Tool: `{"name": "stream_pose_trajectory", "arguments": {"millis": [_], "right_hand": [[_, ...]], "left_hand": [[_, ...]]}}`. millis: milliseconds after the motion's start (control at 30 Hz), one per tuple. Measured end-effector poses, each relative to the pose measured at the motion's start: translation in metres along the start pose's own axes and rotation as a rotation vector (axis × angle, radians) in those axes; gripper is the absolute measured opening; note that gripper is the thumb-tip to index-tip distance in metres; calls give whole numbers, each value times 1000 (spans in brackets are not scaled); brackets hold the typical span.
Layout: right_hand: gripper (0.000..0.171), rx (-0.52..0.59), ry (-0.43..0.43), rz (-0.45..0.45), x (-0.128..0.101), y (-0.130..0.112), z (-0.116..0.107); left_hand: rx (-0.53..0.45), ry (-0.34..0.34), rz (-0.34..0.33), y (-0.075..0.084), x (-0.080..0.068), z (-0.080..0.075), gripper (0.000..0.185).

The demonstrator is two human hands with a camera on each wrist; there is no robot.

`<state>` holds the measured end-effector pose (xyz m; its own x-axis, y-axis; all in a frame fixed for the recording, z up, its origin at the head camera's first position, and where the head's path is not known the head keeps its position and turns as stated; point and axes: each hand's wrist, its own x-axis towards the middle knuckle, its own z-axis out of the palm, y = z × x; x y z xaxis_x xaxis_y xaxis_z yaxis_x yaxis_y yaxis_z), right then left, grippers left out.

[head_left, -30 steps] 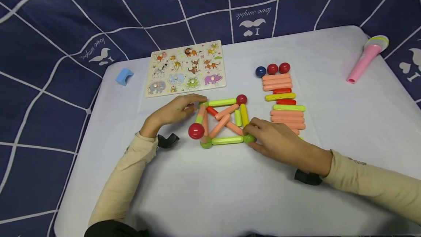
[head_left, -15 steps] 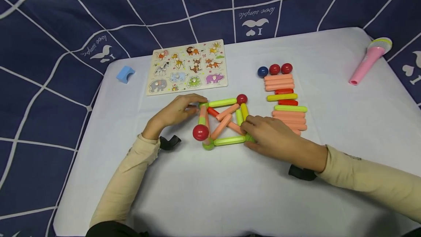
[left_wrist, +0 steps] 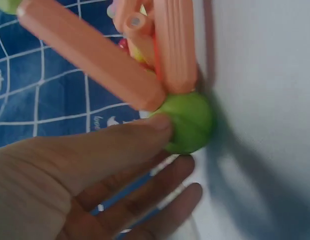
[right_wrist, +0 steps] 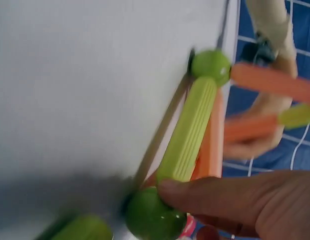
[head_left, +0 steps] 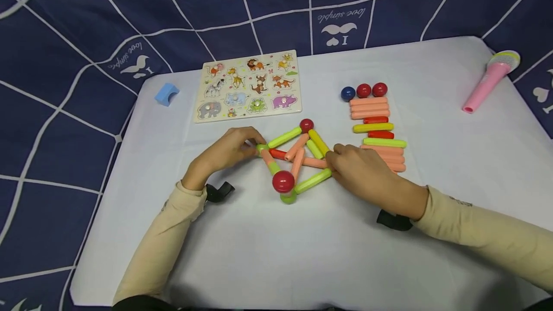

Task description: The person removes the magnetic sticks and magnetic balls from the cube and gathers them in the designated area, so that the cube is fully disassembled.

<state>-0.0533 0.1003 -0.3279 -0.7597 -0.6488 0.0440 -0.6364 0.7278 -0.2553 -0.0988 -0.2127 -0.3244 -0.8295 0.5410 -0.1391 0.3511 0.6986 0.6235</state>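
Frame skewed from square to diamond since a second ago.
On the desk (head_left: 259, 253), left hand (head_left: 224, 150) pinches one green ball (left_wrist: 187, 122), right hand (head_left: 360, 172) the opposite (right_wrist: 155, 217); stick frame (head_left: 298, 157) stays joined.

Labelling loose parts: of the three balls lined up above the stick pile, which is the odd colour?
The blue ball, at the left end of the row. The other two balls beside it are red.

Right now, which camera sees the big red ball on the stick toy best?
The head view: the big red ball shows whole, at the frame's near corner between the left hand and right hand. Both wrist views show only sticks and green balls.
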Motion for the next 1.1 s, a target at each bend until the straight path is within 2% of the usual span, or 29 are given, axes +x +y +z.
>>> {"name": "stream_pose_trajectory", "arguments": {"millis": [100, 200, 367, 467, 500, 567, 633, 700, 767, 900, 967, 1100], "right_hand": [[13, 26, 0, 54, 4, 9, 0], [12, 76, -42, 78, 11, 16, -1], [49, 140, -150, 60, 19, 21, -5], [50, 178, -148, 51, 18, 22, -14], [46, 202, -128, 45, 16, 22, -19], [33, 273, -80, 42, 12, 19, -33], [25, 354, -28, 41, 4, 13, -50], [26, 413, -7, 38, -3, 3, -64], [32, 434, -11, 44, -10, -10, -72], [43, 393, -26, 36, -16, -28, -71], [42, 391, -15, 33, -17, -30, -69], [40, 408, 8, 41, -21, -28, -66]], "left_hand": [[43, -37, -15, 10, -13, 3, 22], [65, -73, -30, 22, -28, 10, 19], [161, -122, -68, 45, -44, 25, 21], [253, -105, -77, 59, -47, 29, 28], [255, -75, -49, 64, -47, 30, 29], [197, -11, 20, 74, -43, 30, 35], [96, 45, 112, 85, -35, 31, 45], [-6, 68, 201, 96, -25, 35, 47], [-59, 63, 223, 105, -16, 39, 44], [-71, 85, 222, 112, -6, 49, 25], [-74, 109, 223, 113, -4, 53, 23], [-100, 162, 266, 112, 1, 59, 16]]}}
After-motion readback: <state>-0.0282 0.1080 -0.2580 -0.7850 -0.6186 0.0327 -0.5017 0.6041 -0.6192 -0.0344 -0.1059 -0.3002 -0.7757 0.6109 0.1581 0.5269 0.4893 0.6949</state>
